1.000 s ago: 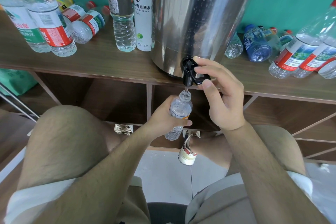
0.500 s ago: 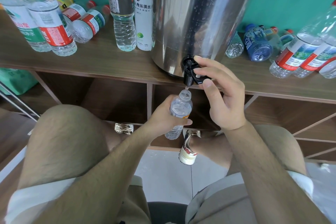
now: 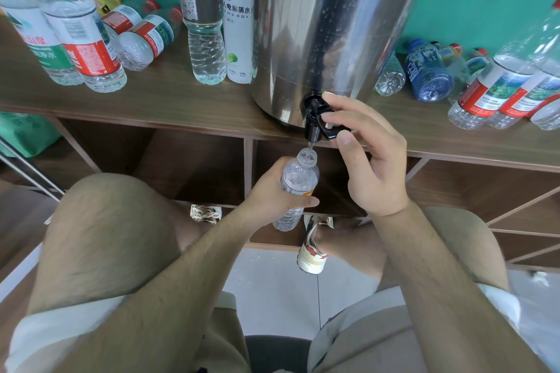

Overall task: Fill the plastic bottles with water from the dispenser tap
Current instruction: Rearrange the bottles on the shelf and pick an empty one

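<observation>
Almost nothing has moved since the earlier frames: both hands keep their places and the view has only drifted a touch. The left grip (image 3: 272,194) is clamped round the middle of the bottle (image 3: 298,180), thumb across the label, holding it in the air in front of the open shelf bays and below the edge of the surface (image 3: 169,100). The right grip (image 3: 372,166) is closed on the tap (image 3: 315,121) at the foot of the dispenser (image 3: 327,24), with fingers over the top and the thumb pressing the black lever from the front. A thin stream runs from the spout into the open neck. What matters here is the line from spout to mouth. The mouth sits directly under the spout and just short of touching it. The bottle's long axis is tilted, neck up and leaning right, base down and back toward the person. The left grip is the one that must keep that line, and the right one alone controls the flow. The water level is hard to read through the ribbed plastic, so I cannot say how full it is. Likely the next call is to let the lever go before the neck floods. More bottles stand and lie on the surface to either side.
</observation>
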The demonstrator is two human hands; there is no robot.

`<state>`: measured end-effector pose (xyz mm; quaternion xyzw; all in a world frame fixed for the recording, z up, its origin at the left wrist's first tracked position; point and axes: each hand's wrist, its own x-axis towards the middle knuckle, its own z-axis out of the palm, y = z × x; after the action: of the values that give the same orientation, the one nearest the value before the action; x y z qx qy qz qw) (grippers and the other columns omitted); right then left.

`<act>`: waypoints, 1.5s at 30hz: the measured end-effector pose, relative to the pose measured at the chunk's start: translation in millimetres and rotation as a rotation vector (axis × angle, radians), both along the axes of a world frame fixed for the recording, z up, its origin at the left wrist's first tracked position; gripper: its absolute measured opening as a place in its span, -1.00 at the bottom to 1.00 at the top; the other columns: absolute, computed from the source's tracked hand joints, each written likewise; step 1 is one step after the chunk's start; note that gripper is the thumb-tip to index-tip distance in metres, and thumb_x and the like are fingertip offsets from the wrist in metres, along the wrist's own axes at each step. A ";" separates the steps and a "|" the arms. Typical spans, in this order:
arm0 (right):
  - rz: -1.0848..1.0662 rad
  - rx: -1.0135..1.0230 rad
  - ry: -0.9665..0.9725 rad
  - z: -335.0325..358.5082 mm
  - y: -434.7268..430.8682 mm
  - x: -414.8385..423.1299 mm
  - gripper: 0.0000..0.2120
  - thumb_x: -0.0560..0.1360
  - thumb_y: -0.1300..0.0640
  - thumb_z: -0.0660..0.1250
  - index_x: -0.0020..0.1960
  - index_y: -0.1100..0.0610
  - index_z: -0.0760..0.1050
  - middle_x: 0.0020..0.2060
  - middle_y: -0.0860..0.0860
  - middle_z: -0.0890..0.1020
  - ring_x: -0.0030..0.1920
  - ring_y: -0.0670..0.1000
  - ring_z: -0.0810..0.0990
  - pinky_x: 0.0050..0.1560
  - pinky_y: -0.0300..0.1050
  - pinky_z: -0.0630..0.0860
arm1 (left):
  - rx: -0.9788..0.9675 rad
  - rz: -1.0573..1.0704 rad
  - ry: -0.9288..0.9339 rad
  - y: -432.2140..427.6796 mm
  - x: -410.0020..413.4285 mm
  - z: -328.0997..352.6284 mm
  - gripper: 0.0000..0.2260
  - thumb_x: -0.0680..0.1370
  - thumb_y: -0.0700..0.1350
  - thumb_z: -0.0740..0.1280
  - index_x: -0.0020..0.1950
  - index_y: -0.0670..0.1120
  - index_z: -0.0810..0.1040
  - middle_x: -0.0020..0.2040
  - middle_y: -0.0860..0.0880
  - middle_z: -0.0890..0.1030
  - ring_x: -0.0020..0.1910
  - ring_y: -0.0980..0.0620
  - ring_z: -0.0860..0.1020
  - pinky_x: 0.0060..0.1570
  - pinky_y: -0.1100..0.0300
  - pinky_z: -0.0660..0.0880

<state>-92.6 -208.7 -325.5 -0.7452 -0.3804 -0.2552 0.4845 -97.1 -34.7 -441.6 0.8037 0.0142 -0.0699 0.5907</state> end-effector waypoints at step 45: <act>-0.034 -0.097 -0.099 -3.5 2.8 3.4 -0.74 0.63 0.38 0.27 0.26 0.31 0.63 0.38 0.17 0.59 0.43 0.06 0.56 0.29 0.28 0.54 | -0.004 -0.004 -0.021 -0.7 -1.8 2.9 -0.32 0.36 -0.02 0.68 0.35 0.16 0.41 0.20 0.19 0.57 0.21 0.12 0.57 0.21 0.16 0.51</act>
<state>-89.2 -205.9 -329.0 -0.7607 -0.4032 -0.2812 0.4239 -98.9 -35.4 -438.7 0.8032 0.0064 -0.0624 0.5924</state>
